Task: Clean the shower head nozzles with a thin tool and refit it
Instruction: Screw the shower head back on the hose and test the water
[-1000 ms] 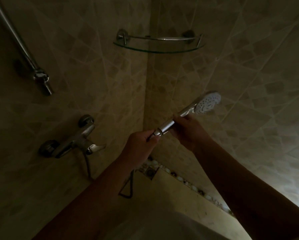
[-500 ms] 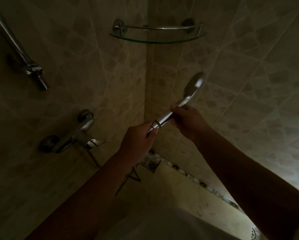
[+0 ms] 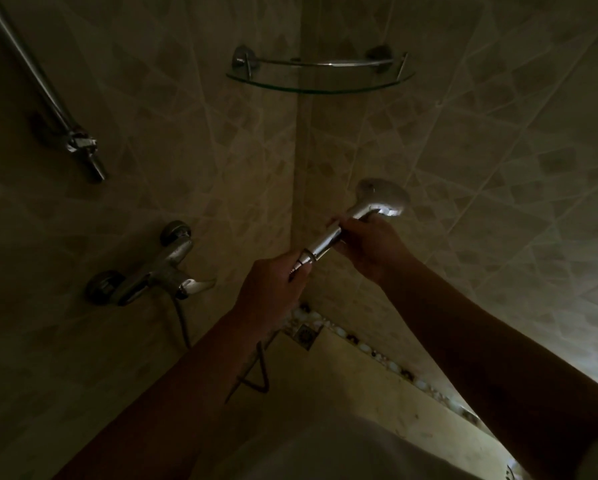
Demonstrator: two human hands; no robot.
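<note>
2 hands work in a dim tiled shower corner, and both hold 1 chrome shower head [image 3: 359,216]. The left hand [image 3: 271,291] has its fingers curled round the lower end of the handle, where the hose nut sits. The right hand [image 3: 368,245] has its fingers clamped on the handle just above that, close under the round head. The handle runs up and to the right from the left fingers, through the right fingers, to the head just beyond them.

Also counted: 1 hose [image 3: 183,327] hanging below and left of the left fingers, 1 mixer tap [image 3: 152,271] on the wall left of those fingers, 1 slide rail [image 3: 44,88] with its holder far up and left, and 1 glass corner shelf [image 3: 320,85] well above both hands. 1 floor drain [image 3: 306,336] lies just below the left hand.

Compared with 1 second ago, the head has rolled: the white nozzle face then showed toward the camera, and now only the chrome back shows, so the nozzles cannot be seen. Both grips sit at the same places on the handle.
</note>
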